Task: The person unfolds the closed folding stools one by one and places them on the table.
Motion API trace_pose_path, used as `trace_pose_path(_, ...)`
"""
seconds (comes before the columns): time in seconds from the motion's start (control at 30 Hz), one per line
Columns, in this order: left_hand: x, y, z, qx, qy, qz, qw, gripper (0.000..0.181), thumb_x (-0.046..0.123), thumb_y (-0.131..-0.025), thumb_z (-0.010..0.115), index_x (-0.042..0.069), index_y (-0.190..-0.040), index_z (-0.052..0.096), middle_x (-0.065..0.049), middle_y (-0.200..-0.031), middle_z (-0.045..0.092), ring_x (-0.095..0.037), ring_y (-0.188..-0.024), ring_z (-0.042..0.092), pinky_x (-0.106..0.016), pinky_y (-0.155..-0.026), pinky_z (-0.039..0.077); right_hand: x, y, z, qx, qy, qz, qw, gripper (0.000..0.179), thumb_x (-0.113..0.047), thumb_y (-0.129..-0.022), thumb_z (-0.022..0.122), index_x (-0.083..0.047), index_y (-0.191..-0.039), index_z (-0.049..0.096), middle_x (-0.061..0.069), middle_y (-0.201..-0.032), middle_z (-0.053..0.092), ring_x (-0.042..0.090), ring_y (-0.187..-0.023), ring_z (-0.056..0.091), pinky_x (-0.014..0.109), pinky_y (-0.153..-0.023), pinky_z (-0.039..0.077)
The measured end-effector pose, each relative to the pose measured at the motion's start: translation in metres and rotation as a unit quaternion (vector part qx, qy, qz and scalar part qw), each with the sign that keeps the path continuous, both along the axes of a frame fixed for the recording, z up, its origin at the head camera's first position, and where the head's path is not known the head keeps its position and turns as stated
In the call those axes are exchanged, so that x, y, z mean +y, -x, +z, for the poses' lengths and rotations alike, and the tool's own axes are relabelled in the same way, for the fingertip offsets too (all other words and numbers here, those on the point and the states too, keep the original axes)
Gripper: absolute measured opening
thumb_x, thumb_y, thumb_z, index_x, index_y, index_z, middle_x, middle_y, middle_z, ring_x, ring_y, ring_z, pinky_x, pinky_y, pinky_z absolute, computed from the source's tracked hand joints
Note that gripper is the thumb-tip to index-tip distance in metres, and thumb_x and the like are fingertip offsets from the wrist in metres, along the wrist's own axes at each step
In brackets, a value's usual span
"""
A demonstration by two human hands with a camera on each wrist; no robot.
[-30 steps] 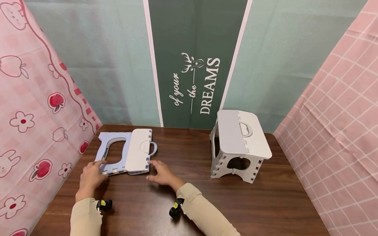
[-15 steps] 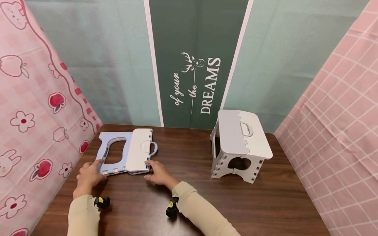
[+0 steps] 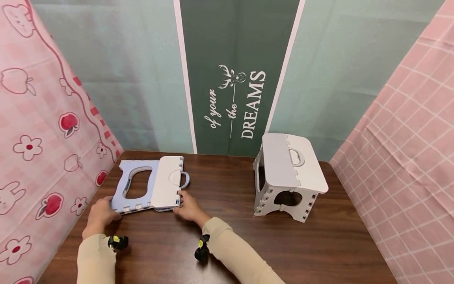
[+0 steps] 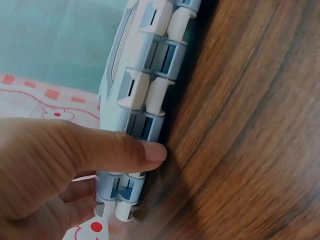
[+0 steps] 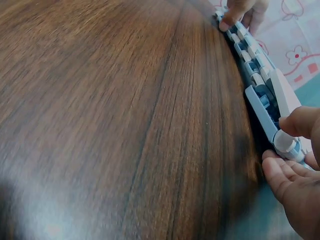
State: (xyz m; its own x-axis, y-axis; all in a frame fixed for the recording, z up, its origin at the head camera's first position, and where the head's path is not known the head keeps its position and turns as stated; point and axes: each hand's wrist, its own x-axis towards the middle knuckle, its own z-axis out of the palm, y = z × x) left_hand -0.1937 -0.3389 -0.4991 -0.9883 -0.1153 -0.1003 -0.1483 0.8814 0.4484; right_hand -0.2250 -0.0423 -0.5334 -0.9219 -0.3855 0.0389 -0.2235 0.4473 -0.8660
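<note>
A blue-and-white folding stool (image 3: 164,179) lies folded flat at the left of the table, its blue loop handle (image 3: 185,180) pointing right. My left hand (image 3: 101,215) grips its near left corner. In the left wrist view the thumb (image 4: 127,152) lies across the hinged edge, and the other fingers curl round the far side, partly hidden. At the near right corner my right hand (image 3: 190,207) pinches the stool. The right wrist view shows that hand (image 5: 300,195) with a digit on either side of the corner, beside the white panel (image 5: 285,92).
A second folding stool (image 3: 278,161), white and grey, stands unfolded at the right of the brown wooden table (image 3: 227,232). A green cloth (image 3: 149,79) hangs behind; pink patterned cloths (image 3: 46,157) flank both sides. Each wrist wears a black camera (image 3: 118,241).
My left hand has slid left and down to the folded stool's corner and now grips it. The right hand has closed in on its right corner. The stool's near left corner has shifted slightly.
</note>
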Motion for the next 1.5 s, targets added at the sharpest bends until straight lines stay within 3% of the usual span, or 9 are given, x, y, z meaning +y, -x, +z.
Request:
trace_pose_path(0.23,-0.006,0.005,0.004,-0.028,-0.001,-0.001,0.9996,0.075,0.008,-0.061,0.079,-0.018,-0.120,0.043,-0.041,-0.113,0.045,-0.053,-0.093,0.047,-0.060,-0.083,0.037,-0.005,0.000,-0.005,-0.009,0.026,-0.043,0.9987,0.053,0.001,-0.070,0.076,0.002,-0.119,0.055,0.005,-0.079,0.059,0.008,-0.067,0.055,0.019,-0.060,0.044)
trace_pose_path(0.6,-0.007,0.004,0.009,-0.053,-0.005,0.010,0.9985,0.075,0.008,-0.061,0.079,-0.016,-0.122,0.043,-0.041,-0.114,0.044,-0.053,-0.094,0.046,-0.061,-0.083,0.037,-0.006,-0.001,-0.005,-0.019,0.032,-0.048,0.9981,0.053,0.004,-0.068,0.075,0.002,-0.117,0.056,0.003,-0.077,0.059,0.005,-0.065,0.054,0.018,-0.058,0.044)
trace_pose_path(0.93,-0.008,0.006,0.013,-0.034,0.000,0.012,0.9993,0.074,0.006,-0.060,0.079,-0.016,-0.121,0.044,-0.041,-0.113,0.045,-0.052,-0.092,0.046,-0.060,-0.082,0.037,-0.009,0.002,-0.003,-0.010,0.032,-0.056,0.9979,0.053,0.003,-0.068,0.075,0.001,-0.117,0.057,0.003,-0.076,0.056,0.004,-0.062,0.051,0.018,-0.058,0.043)
trace_pose_path(1.23,-0.012,-0.002,0.007,-0.037,-0.005,0.015,0.9992,0.075,0.008,-0.059,0.081,-0.016,-0.120,0.044,-0.041,-0.113,0.045,-0.052,-0.092,0.046,-0.061,-0.083,0.037,-0.011,-0.011,-0.011,-0.005,0.095,-0.062,0.9935,0.050,0.009,-0.066,0.074,0.005,-0.114,0.058,0.001,-0.075,0.055,0.004,-0.063,0.051,0.017,-0.056,0.045)
trace_pose_path(1.5,0.001,-0.004,0.005,-0.025,-0.024,0.001,0.9994,0.075,0.011,-0.059,0.083,-0.013,-0.120,0.047,-0.039,-0.112,0.048,-0.049,-0.091,0.048,-0.059,-0.083,0.037,0.004,-0.012,-0.004,0.022,0.107,-0.073,0.9913,0.049,0.010,-0.065,0.073,0.005,-0.112,0.059,0.002,-0.074,0.055,0.006,-0.062,0.052,0.018,-0.057,0.045)
